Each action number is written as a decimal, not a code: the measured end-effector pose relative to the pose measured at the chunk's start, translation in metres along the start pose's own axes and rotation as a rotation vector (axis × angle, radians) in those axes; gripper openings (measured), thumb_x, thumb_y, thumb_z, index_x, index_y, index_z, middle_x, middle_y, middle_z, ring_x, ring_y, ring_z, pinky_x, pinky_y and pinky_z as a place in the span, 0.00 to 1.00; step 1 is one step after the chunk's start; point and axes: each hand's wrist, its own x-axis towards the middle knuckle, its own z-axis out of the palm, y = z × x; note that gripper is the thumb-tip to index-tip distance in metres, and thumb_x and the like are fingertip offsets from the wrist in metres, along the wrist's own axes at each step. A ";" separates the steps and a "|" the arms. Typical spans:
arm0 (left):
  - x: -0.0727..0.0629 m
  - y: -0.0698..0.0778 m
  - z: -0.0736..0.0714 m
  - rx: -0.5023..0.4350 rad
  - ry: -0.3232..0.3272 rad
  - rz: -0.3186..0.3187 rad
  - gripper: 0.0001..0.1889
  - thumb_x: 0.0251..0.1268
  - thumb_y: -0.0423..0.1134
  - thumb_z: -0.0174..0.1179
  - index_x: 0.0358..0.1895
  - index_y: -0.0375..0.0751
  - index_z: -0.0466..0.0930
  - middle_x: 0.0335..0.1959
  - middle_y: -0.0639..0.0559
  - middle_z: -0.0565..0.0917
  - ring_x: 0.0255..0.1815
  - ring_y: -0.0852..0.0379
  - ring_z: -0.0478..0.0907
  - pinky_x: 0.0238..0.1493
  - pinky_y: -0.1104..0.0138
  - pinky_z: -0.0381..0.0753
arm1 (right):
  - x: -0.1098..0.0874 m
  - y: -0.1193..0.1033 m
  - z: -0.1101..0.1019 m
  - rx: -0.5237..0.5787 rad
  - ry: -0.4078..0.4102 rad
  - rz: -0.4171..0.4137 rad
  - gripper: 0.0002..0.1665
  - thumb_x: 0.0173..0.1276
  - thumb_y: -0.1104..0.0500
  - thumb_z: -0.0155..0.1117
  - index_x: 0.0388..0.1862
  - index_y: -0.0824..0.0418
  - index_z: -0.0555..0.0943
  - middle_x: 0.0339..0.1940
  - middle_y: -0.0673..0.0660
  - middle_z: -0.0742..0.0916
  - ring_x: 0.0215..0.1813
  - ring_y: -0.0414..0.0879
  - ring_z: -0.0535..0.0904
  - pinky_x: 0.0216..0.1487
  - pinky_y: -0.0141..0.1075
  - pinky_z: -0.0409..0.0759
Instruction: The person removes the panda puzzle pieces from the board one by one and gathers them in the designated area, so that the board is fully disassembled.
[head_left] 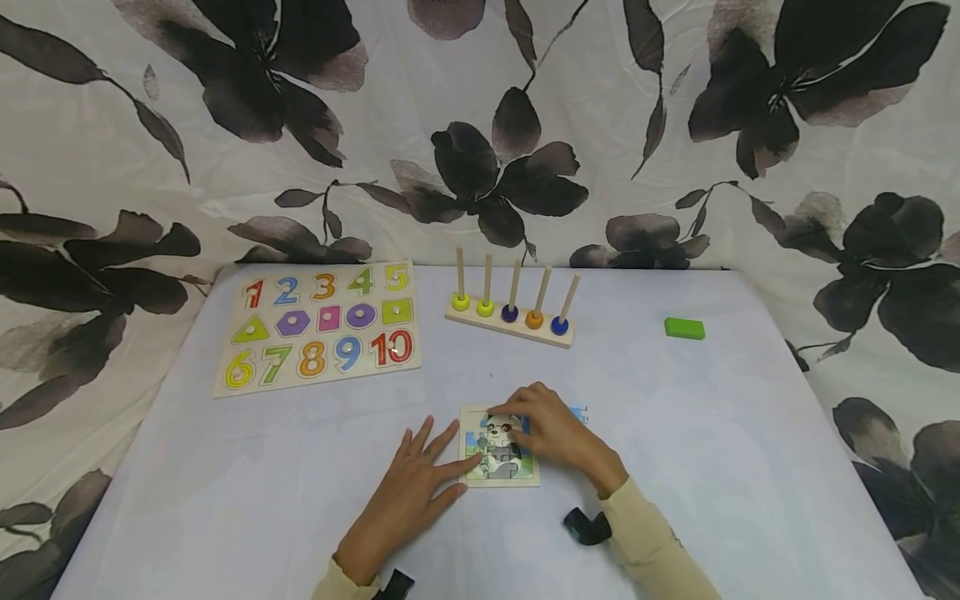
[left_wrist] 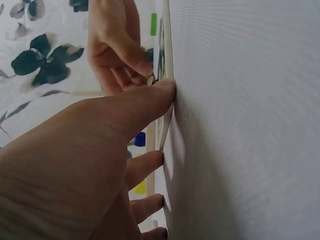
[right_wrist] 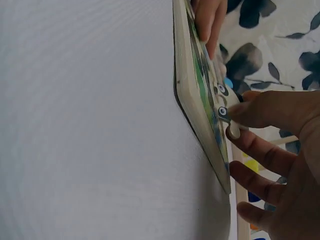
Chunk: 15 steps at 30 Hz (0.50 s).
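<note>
1. Tray point(head_left: 500, 483): wooden, bearing a panda picture; lies flat on the white tablecloth point(head_left: 262, 500), between the two hands; taken as landmark for all places below.
2. Left hand point(head_left: 408, 492): at the tray's left side; fingers straight and spread, grasping nothing; the head view places the forefinger on the picture; the left wrist view adds the thumb against the tray's edge and other fingertips down on the tablecloth.
3. Right hand point(head_left: 553, 427): over the tray's upper right; thumb and forefinger pinch the face piece point(right_wrist: 222, 90); the pinch is plainest in the right wrist view.
4. Face piece: above the tray's picture; the right wrist view shows its two eyes and a tilt, the piece standing off the surface; the head view, from above, does not reveal that gap.
5. Blue piece point(head_left: 581, 412): just right of the tray, partly hidden by the right hand; identified in the head view only.
6. Number board point(head_left: 292, 342): beyond the tray and to its left; numerals 1 to 10 and a middle row of shapes; legible in the head view alone.
7. Peg stand point(head_left: 497, 319): beyond the tray; five pegs, one ring on each; wrist views give fragments only.
8. Green block point(head_left: 684, 328): beyond the tray, well to its right.
</note>
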 end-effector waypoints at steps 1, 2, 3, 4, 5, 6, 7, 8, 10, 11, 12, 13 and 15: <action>0.000 0.000 0.000 -0.001 0.002 0.000 0.20 0.63 0.51 0.61 0.60 0.66 0.77 0.74 0.49 0.62 0.76 0.36 0.47 0.70 0.38 0.47 | 0.000 0.000 0.000 -0.010 -0.004 0.001 0.22 0.59 0.63 0.69 0.54 0.51 0.83 0.41 0.48 0.84 0.48 0.44 0.72 0.52 0.44 0.72; 0.000 0.000 0.000 -0.001 0.003 -0.001 0.20 0.63 0.51 0.61 0.60 0.66 0.78 0.74 0.49 0.62 0.76 0.36 0.48 0.70 0.38 0.47 | 0.000 0.000 -0.001 -0.016 -0.008 0.003 0.23 0.59 0.64 0.69 0.54 0.51 0.83 0.41 0.48 0.84 0.48 0.44 0.72 0.52 0.44 0.72; 0.000 0.000 0.000 -0.004 0.004 -0.002 0.20 0.63 0.50 0.61 0.60 0.66 0.78 0.74 0.49 0.62 0.76 0.36 0.47 0.70 0.38 0.47 | 0.000 0.001 -0.001 -0.021 -0.011 0.004 0.23 0.59 0.65 0.68 0.55 0.50 0.83 0.41 0.48 0.84 0.47 0.43 0.72 0.52 0.44 0.71; 0.000 0.000 0.000 -0.006 0.005 0.000 0.20 0.63 0.50 0.61 0.60 0.65 0.78 0.74 0.49 0.62 0.76 0.36 0.48 0.70 0.38 0.47 | 0.000 0.001 -0.001 -0.025 -0.013 0.004 0.24 0.60 0.65 0.68 0.55 0.50 0.83 0.41 0.47 0.84 0.47 0.43 0.71 0.52 0.43 0.71; 0.000 0.000 0.000 -0.009 0.005 -0.001 0.20 0.63 0.50 0.62 0.60 0.65 0.78 0.74 0.49 0.62 0.76 0.36 0.48 0.70 0.37 0.47 | 0.000 0.002 0.000 -0.022 -0.015 0.005 0.24 0.60 0.65 0.68 0.55 0.50 0.83 0.41 0.47 0.84 0.47 0.43 0.71 0.52 0.43 0.71; 0.000 0.000 0.000 -0.009 0.005 -0.001 0.20 0.63 0.50 0.62 0.60 0.65 0.78 0.74 0.49 0.62 0.76 0.36 0.47 0.70 0.37 0.47 | 0.000 0.003 0.000 -0.021 -0.016 0.002 0.23 0.60 0.65 0.68 0.55 0.50 0.83 0.41 0.47 0.84 0.47 0.43 0.71 0.51 0.42 0.71; 0.000 0.000 0.000 -0.007 0.005 -0.001 0.20 0.63 0.50 0.62 0.60 0.65 0.78 0.74 0.49 0.62 0.76 0.36 0.47 0.70 0.37 0.47 | 0.001 0.003 0.000 -0.022 -0.017 0.003 0.23 0.60 0.65 0.68 0.55 0.50 0.83 0.40 0.47 0.84 0.46 0.42 0.71 0.51 0.42 0.71; 0.000 0.000 0.000 -0.006 0.006 -0.001 0.20 0.63 0.50 0.62 0.60 0.65 0.78 0.73 0.49 0.62 0.76 0.36 0.47 0.70 0.37 0.47 | 0.001 0.004 0.000 -0.021 -0.016 -0.001 0.23 0.61 0.65 0.67 0.55 0.50 0.83 0.40 0.47 0.84 0.46 0.42 0.71 0.51 0.41 0.71; 0.000 0.000 0.000 -0.006 0.009 0.001 0.21 0.63 0.50 0.62 0.60 0.65 0.78 0.73 0.48 0.63 0.75 0.35 0.48 0.70 0.37 0.47 | 0.002 0.006 0.001 -0.019 -0.015 -0.008 0.23 0.61 0.65 0.67 0.55 0.50 0.83 0.40 0.46 0.84 0.46 0.42 0.71 0.50 0.41 0.71; 0.000 0.000 0.000 -0.004 0.007 -0.002 0.21 0.63 0.50 0.62 0.60 0.65 0.78 0.73 0.49 0.63 0.76 0.35 0.47 0.70 0.37 0.47 | 0.003 0.006 0.001 -0.018 -0.014 -0.009 0.22 0.61 0.65 0.67 0.55 0.51 0.83 0.40 0.46 0.84 0.46 0.42 0.71 0.50 0.41 0.71; 0.000 0.000 0.000 -0.004 0.008 -0.001 0.21 0.63 0.50 0.62 0.60 0.65 0.78 0.73 0.48 0.63 0.75 0.35 0.48 0.70 0.37 0.47 | 0.003 0.007 0.001 -0.020 -0.014 -0.010 0.22 0.61 0.65 0.67 0.55 0.51 0.83 0.40 0.47 0.85 0.46 0.42 0.71 0.50 0.41 0.71; 0.000 0.000 0.000 -0.005 0.009 -0.001 0.21 0.62 0.50 0.62 0.60 0.65 0.78 0.73 0.48 0.63 0.75 0.35 0.48 0.70 0.37 0.47 | 0.003 0.007 0.001 -0.026 -0.012 -0.015 0.22 0.62 0.65 0.67 0.55 0.52 0.83 0.40 0.47 0.85 0.46 0.42 0.72 0.50 0.41 0.72; 0.000 0.000 0.000 -0.008 0.009 -0.001 0.21 0.62 0.49 0.62 0.60 0.65 0.78 0.73 0.48 0.63 0.75 0.35 0.48 0.70 0.37 0.47 | 0.004 0.008 0.002 -0.030 -0.006 -0.019 0.21 0.62 0.65 0.67 0.55 0.54 0.83 0.40 0.47 0.85 0.46 0.42 0.72 0.50 0.41 0.72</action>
